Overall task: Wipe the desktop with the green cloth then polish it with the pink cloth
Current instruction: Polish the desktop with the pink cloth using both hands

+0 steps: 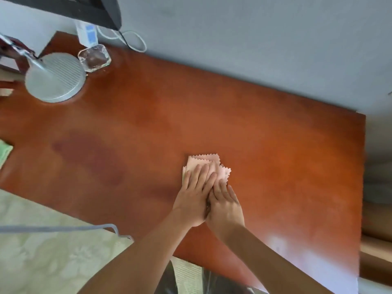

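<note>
We press the pink cloth (209, 167) flat w/ both open palms, left hand (194, 199) overlapping right hand (226, 205); nothing gripped. Risk: cloth bunches or slips on the desktop (286, 166), leaving streaks.

Bare desktop (244, 124); lamp base (55, 78), glass dish (94, 57) far-left.

Both hands lay flat on the pink cloth (209, 167), pressing it against the reddish-brown bench (275, 149) right of its middle. The left hand (194, 196) covered most of the cloth, and the right hand (226, 205) sat just beside it, the two touching along their inner edges. The cloth's zigzag edges stuck out past the fingers (201, 172). At the far left edge a corner of the green cloth (4, 151) showed. A round grey lamp base (56, 78) and a clear glass dish (94, 57) stood near the far-left corner.
</note>
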A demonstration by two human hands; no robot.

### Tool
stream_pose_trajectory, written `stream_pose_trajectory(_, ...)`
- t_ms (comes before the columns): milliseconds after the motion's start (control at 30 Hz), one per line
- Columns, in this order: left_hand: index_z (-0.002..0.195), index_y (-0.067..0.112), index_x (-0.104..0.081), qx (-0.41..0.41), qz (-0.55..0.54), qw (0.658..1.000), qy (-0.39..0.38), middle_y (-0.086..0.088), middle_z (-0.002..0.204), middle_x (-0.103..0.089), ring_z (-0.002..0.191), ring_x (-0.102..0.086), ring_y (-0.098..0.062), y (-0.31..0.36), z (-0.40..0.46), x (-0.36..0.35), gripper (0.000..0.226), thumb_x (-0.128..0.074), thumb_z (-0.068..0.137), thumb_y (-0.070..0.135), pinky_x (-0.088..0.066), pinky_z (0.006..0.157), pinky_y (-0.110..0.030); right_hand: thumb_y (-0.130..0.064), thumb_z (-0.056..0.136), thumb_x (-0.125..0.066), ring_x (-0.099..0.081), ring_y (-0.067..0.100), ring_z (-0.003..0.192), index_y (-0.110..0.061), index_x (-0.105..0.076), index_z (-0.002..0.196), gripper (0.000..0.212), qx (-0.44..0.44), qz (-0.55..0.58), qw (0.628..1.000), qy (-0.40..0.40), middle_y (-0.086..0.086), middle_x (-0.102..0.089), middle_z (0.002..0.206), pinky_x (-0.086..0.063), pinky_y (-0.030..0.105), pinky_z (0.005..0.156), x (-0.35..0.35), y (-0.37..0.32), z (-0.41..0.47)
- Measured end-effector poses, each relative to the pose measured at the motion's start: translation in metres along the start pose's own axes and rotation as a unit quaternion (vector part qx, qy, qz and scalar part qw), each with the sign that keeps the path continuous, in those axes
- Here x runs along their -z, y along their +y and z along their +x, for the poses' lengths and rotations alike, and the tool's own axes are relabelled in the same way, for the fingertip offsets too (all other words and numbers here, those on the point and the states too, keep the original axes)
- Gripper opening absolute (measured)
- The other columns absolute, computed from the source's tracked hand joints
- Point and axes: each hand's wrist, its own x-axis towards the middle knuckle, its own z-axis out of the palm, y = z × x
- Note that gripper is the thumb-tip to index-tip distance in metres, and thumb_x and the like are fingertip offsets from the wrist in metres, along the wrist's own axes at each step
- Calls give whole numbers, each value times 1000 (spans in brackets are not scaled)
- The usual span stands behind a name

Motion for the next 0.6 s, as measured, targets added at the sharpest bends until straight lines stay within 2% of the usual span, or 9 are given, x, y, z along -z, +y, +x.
stream_pose_trajectory(67, 153, 16, 32, 23, -7, 1000, 3, -10, 159, 40, 146, 39, -32, -36, -25, -10, 87, -32, 100, 43, 11, 123, -54, -15, 72, -78, -53, 37, 131, 3, -63, 129, 61, 27, -9, 1000, -12, 20, -57, 138, -45, 51, 107, -12, -38, 6)
stream_pose_trajectory(133, 149, 17, 36, 40, -12, 999, 8, -10, 159, 41, 145, 40, -32, -75, -49, -18, 89, -31, 99, 44, 13, 123, -53, -22, 91, -58, -27, 33, 148, -2, -42, 148, 62, 58, -25, 997, -42, 16, -32, 158, -22, 47, 122, -26, -78, 16)
stream_pose_trajectory(200, 149, 17, 36, 49, -23, 998, 6, -11, 160, 39, 146, 39, -32, -114, -72, -24, 89, -31, 98, 48, 13, 123, -53, -27, 98, -41, -5, 28, 154, -10, -23, 157, 64, 72, -33, 994, -74, 9, -10, 166, -3, 42, 125, -39, -119, 26)
stream_pose_trajectory(400, 155, 17, 28, 60, -22, 998, 4, -9, 159, 40, 144, 41, -30, -224, -131, -41, 87, -28, 99, 54, 13, 123, -52, -31, 98, -38, 3, 25, 154, -13, -6, 159, 71, 73, -57, 991, -100, 6, 2, 167, 0, 41, 125, -67, -237, 50)
stream_pose_trajectory(600, 159, 22, 17, 68, -45, 997, 10, -5, 161, 35, 145, 39, -25, -305, -171, -48, 75, -22, 101, 50, 14, 123, -49, -27, 94, -41, 8, 24, 153, -14, -3, 160, 77, 63, -52, 989, -121, 4, 7, 167, 3, 41, 123, -85, -323, 68)
